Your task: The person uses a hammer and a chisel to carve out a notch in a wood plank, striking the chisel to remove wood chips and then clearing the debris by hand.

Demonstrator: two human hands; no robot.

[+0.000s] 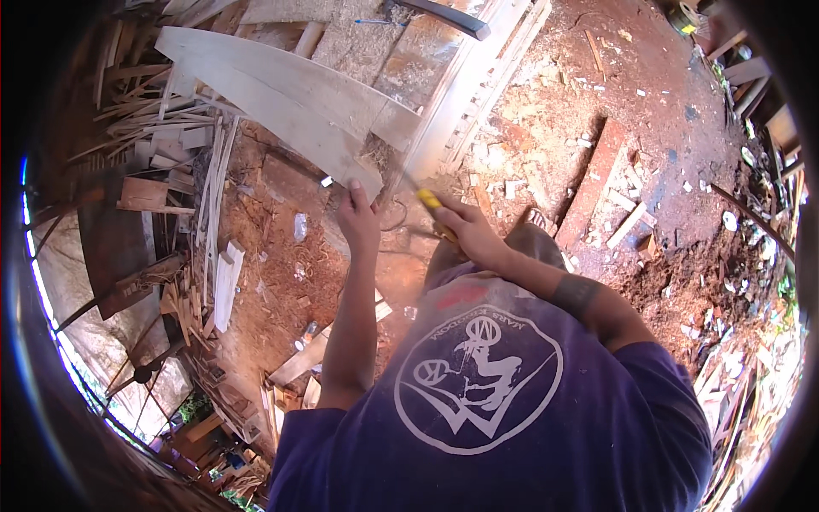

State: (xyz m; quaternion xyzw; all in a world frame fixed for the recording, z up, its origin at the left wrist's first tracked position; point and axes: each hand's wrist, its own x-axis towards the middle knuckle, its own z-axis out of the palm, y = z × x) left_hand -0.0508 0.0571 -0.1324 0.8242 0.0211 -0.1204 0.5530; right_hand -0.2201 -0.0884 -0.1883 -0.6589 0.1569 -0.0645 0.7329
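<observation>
A: Two hands work at one curved pale plank (pixel 290 102). Position?

B: Its long axis runs from 10 o'clock to 4 o'clock; its lower tip touches the left hand (pixel 358 220).

A: Grip?

B: Right hand (pixel 467 232), fingers closed around a yellow-handled tool (pixel 429 200), sits at 3 o'clock of the left. Left-hand closure cannot be determined.

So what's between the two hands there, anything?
In the head view, little: the left hand steadies the pale curved plank, the right hand grips a yellow-handled tool. Between them lies only sawdust-strewn red ground.
</observation>
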